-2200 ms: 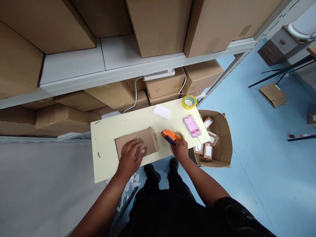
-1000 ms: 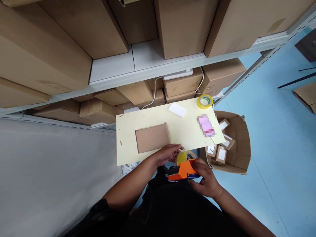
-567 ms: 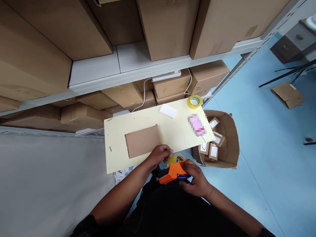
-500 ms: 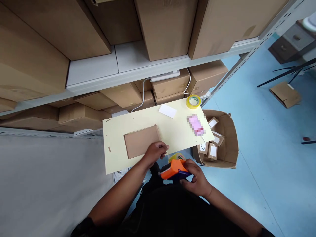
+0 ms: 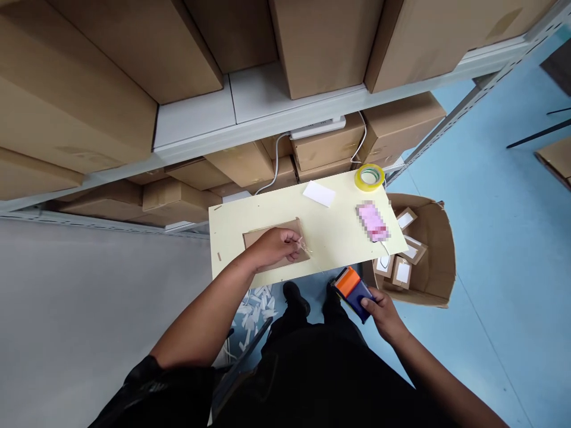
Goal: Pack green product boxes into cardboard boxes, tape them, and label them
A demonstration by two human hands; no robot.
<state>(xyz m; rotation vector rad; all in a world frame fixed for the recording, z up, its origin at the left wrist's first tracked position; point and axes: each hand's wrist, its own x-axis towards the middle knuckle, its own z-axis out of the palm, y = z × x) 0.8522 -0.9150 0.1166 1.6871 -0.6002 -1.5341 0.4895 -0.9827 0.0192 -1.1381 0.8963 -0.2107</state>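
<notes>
My left hand (image 5: 282, 245) is over the brown cardboard piece (image 5: 262, 238) on the cream board, fingers pinched together. From its fingertips sticks out a crumpled bit of clear tape (image 5: 305, 246). The hand and forearm cover much of the cardboard. My right hand (image 5: 382, 310) grips an orange and dark blue tape dispenser (image 5: 357, 293) by its blue end, below the board's front edge. The dispenser points up and left, its orange end toward the board.
On the cream board (image 5: 332, 238) lie a white card (image 5: 319, 194), a yellow tape roll (image 5: 369, 177) and a blurred pink object (image 5: 373, 221). A cardboard box (image 5: 439, 249) on the right holds several labelled packets. White scraps (image 5: 256, 312) lie below. Shelving (image 5: 196, 144) with boxes stands behind.
My left hand has moved from the board's front edge to over the cardboard, with clear tape now showing at its fingers. My right hand has swung the dispenser rightward and turned it. The view shifted.
</notes>
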